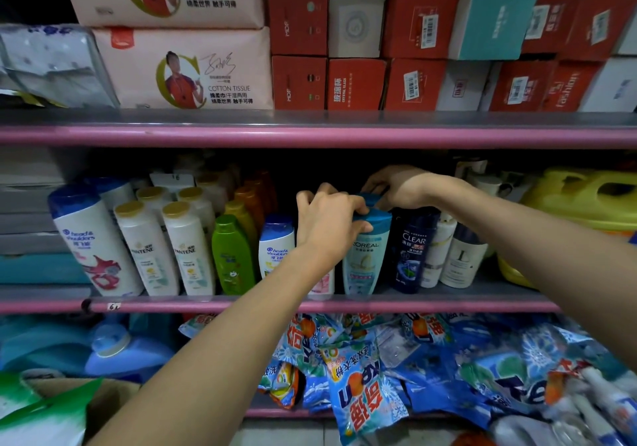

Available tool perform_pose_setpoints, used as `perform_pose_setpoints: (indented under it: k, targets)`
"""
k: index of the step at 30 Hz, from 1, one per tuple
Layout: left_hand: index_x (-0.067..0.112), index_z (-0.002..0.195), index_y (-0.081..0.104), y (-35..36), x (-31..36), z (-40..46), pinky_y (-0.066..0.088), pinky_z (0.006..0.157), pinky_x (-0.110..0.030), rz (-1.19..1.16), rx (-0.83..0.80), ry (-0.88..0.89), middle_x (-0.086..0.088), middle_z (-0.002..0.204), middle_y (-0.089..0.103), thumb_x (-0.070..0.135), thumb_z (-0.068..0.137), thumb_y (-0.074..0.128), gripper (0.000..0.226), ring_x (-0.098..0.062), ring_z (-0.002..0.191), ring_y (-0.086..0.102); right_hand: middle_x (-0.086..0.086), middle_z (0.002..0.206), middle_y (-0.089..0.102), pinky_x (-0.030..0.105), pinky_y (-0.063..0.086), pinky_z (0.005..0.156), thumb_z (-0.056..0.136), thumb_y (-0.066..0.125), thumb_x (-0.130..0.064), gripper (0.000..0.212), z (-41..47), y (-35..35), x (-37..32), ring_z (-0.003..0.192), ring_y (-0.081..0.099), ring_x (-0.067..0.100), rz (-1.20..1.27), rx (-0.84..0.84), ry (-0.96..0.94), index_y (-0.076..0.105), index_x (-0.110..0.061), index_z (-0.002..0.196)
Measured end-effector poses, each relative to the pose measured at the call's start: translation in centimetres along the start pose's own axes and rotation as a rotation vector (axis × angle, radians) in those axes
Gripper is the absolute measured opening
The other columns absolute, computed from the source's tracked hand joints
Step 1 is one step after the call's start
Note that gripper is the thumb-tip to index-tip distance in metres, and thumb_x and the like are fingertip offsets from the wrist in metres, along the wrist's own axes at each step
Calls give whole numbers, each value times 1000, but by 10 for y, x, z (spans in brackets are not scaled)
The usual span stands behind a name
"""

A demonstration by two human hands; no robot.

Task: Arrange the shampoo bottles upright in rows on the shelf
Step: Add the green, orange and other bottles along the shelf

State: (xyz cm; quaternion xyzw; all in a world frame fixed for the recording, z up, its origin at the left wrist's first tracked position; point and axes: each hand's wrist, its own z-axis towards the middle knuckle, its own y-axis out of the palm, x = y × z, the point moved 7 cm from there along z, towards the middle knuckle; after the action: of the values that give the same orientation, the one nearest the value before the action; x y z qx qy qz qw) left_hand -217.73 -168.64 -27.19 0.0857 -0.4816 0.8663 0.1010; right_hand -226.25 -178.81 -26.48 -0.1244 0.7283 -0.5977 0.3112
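Observation:
Shampoo bottles stand upright in rows on the middle shelf. My left hand grips the blue cap of a teal L'Oreal bottle at the shelf front. My right hand reaches further back and holds the blue cap of a second bottle behind it, whose body is hidden. A dark Clear bottle stands right of the L'Oreal. A pink bottle is mostly hidden behind my left forearm. To the left stand a small Head & Shoulders bottle, a green bottle and Pantene bottles.
White bottles and a yellow jug sit at the right of the shelf. Boxes and tissue packs fill the upper shelf. Detergent bags and blue jugs lie on the lower shelf.

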Motion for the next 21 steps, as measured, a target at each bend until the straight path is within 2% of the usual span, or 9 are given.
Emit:
perform_pose_setpoints:
  k: [5, 14, 18, 21]
  targets:
    - [34, 110, 67, 1, -1, -1, 16, 84, -34, 3, 1, 0, 10, 109, 68, 46, 82, 66, 30, -14, 116, 39, 6, 120, 65, 33, 50, 94, 84, 64, -6, 42, -4, -2, 0, 107, 62, 20, -43, -7, -20, 59, -11, 125]
    - [34, 111, 66, -1, 0, -5, 17, 84, -34, 4, 8, -6, 10, 108, 68, 46, 83, 65, 31, -16, 116, 39, 8, 124, 63, 28, 48, 91, 86, 60, -2, 43, -11, 0, -5, 111, 60, 20, 9, -9, -38, 56, -9, 128]
    - [33, 111, 67, -2, 1, -5, 16, 82, -32, 4, 13, -6, 10, 108, 68, 46, 83, 65, 31, -15, 115, 39, 8, 126, 62, 21, 45, 86, 86, 60, -1, 44, -13, 0, -7, 112, 59, 20, 19, -14, -30, 55, -9, 129]
    - [33, 111, 66, -2, 1, -5, 17, 83, -32, 3, 5, -7, 10, 109, 68, 46, 83, 65, 31, -15, 116, 39, 6, 127, 61, 23, 45, 90, 86, 60, -1, 46, -13, 0, -6, 113, 58, 20, 0, -44, -7, 53, -11, 131]
